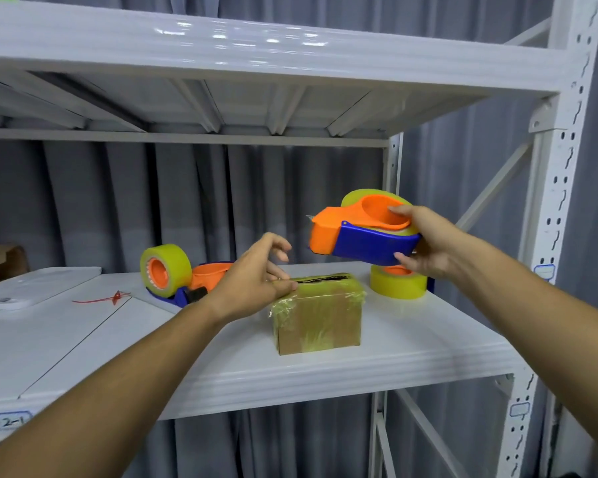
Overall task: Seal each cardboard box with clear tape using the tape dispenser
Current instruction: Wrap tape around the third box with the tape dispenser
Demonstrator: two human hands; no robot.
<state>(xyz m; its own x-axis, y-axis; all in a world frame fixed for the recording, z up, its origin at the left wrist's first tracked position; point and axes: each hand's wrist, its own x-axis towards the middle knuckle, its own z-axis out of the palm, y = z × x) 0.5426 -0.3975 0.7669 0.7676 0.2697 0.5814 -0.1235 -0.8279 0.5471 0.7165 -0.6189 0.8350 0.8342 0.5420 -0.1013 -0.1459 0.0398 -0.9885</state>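
On the white shelf (pixel 411 343) of a metal rack stood a small cardboard box (pixel 318 320), already wrapped in bands of yellowish clear tape across its top and front, with a dark gap showing along its top back edge. Above and just right of it hung the tape dispenser (pixel 363 232) — orange and blue, its roll loaded — grasped by the right hand (pixel 428 243), thumb in the orange well and fingers curled under the blue body. Behind the box lay a second dispenser (pixel 176 274) on its side, and a spare roll (pixel 397 281) sat at the back right. The left hand (pixel 256 274) rested its thumb on the box's top left edge, its fingers loose and holding nothing. By my reading, a strip had been finished and the hand was smoothing it — next, the dispenser's mouth would need lowering to the open seam, the box held steady. A red tie (pixel 114 298) lay further left.
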